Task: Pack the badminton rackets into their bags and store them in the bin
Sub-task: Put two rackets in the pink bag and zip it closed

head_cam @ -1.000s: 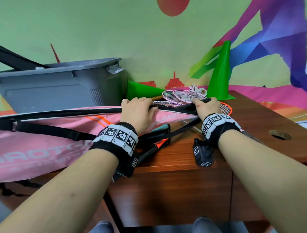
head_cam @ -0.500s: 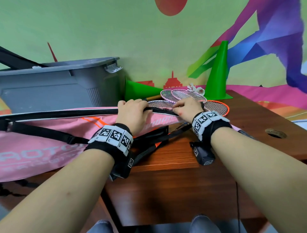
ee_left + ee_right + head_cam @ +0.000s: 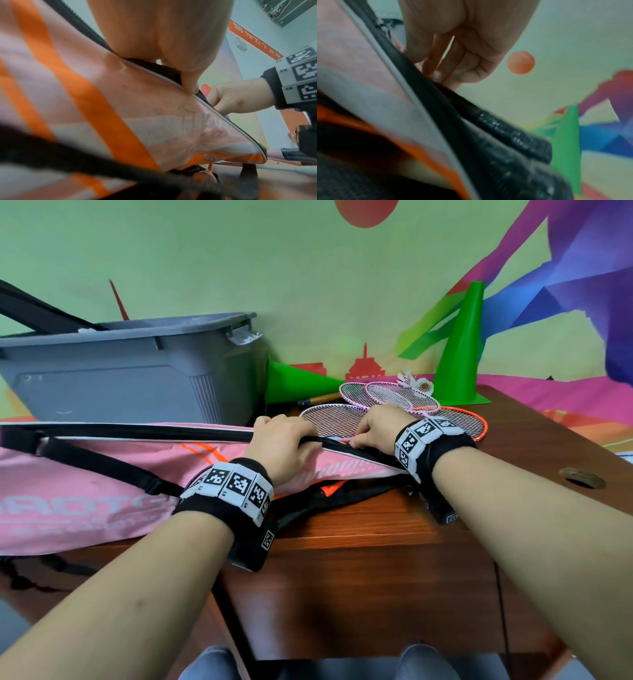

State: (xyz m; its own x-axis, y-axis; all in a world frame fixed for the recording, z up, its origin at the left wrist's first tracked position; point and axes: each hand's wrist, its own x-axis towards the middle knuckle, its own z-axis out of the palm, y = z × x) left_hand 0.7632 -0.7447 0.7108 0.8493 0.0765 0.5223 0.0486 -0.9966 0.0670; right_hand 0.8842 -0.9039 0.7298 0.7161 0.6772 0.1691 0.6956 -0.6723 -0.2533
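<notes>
Pink racket bag point(image 3: 102, 491): lies lengthwise across the left part of the bench point(image 3: 359, 559), long end overhanging to the left, tapered end pointing right between both wrists. Soft fabric shell, judged light and floppy; sags and folds where unsupported, so best taken at the stiffer black zipper edge point(image 3: 144, 433) or the black shoulder strap point(image 3: 102, 467), not by the flat pink panel. Left hand point(image 3: 284, 443): fingers curled over the zipper edge, thumb pressing the white piping from below in the left wrist view point(image 3: 190, 86), gripping the bag's rim. Right hand point(image 3: 380, 429): fingers bent and bunched at the same edge nearer the tapered end; appears to pinch something at the zipper line, though a pull tab cannot be made out in the blurred right wrist view point(image 3: 453, 65). Loose rackets point(image 3: 394, 405): several heads overlapping flat on the bench just behind the hands; thin frames and taut strings, judged light, stiff and easily bent or snagged, so best lifted by handle or shaft. Shuttlecock point(image 3: 416, 381) beside the far heads. Grey bin point(image 3: 137, 378): behind the bag on the left, something long and dark point(image 3: 37, 313) leaning out of it. Green cone point(image 3: 462, 350) upright at the back right; second green cone point(image 3: 294, 381) lying on its side next to the bin.
</notes>
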